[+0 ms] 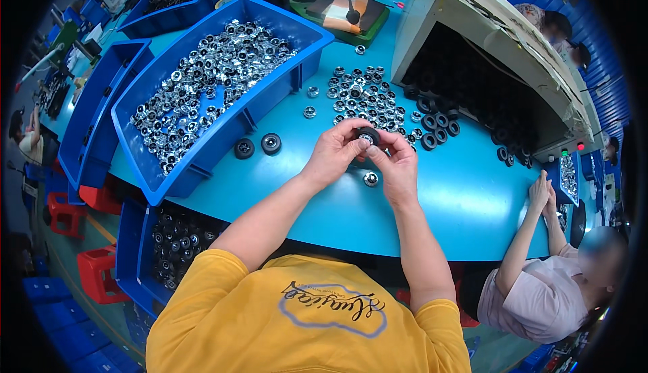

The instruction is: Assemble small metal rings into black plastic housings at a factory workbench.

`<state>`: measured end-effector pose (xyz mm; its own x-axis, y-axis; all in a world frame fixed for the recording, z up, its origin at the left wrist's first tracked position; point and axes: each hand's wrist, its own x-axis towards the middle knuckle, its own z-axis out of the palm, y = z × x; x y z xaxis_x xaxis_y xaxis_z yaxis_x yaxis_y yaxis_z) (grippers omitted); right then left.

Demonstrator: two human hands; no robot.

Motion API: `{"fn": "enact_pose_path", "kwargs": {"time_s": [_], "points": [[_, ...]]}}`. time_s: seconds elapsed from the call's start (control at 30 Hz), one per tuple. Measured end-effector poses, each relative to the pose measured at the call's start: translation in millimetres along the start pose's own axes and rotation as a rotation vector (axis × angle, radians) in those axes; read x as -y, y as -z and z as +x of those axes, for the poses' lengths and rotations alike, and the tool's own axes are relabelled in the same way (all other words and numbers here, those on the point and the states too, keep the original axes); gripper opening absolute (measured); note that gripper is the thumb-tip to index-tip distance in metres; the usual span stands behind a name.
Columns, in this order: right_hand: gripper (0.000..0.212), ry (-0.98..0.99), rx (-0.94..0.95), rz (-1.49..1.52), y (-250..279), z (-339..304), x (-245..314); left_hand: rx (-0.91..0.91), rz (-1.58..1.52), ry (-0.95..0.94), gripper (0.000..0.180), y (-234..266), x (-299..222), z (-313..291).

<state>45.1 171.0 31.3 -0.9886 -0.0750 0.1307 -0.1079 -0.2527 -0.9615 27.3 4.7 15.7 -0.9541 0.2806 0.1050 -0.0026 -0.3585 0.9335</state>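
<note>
Between my two hands, above the blue-green table, is a small toy wheel (366,136) with a black tire and a shiny hub. My left hand (335,150) grips its left side, thumb across the front. From the right, my right hand (396,164) pinches the same wheel with thumb and fingers. Just below them a loose chrome hub (370,179) lies on the table. Two wheels with black tires, one (244,148) beside the other (271,143), lie left of my hands. Beyond my hands spreads a cluster of chrome hubs (364,96), with several black tires (440,124) to its right.
A big blue bin (223,140) of chrome hubs stands at the left. At the right is a beige box-like machine (499,42) with black tires in its opening. Below the table edge a blue crate (128,258) holds finished-looking wheels. A co-worker (547,285) sits at the right, hands on the table.
</note>
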Motion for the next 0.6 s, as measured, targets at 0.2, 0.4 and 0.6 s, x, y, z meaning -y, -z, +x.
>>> {"fn": "enact_pose_path", "kwargs": {"time_s": [0.2,0.4,0.6], "points": [[0.030,0.236,-0.086,-0.225,-12.4,-11.2,-3.9,-0.020,-0.012,0.025,0.031,1.8,0.2,0.1],[0.030,0.053,-0.048,-0.024,-13.5,-2.4,-4.1,-0.065,0.013,0.031,0.034,0.1,-7.9,3.6],[0.037,-0.218,0.023,0.202,10.8,4.9,-4.7,0.073,0.503,-0.130,0.050,-3.4,-20.4,-3.3]]}}
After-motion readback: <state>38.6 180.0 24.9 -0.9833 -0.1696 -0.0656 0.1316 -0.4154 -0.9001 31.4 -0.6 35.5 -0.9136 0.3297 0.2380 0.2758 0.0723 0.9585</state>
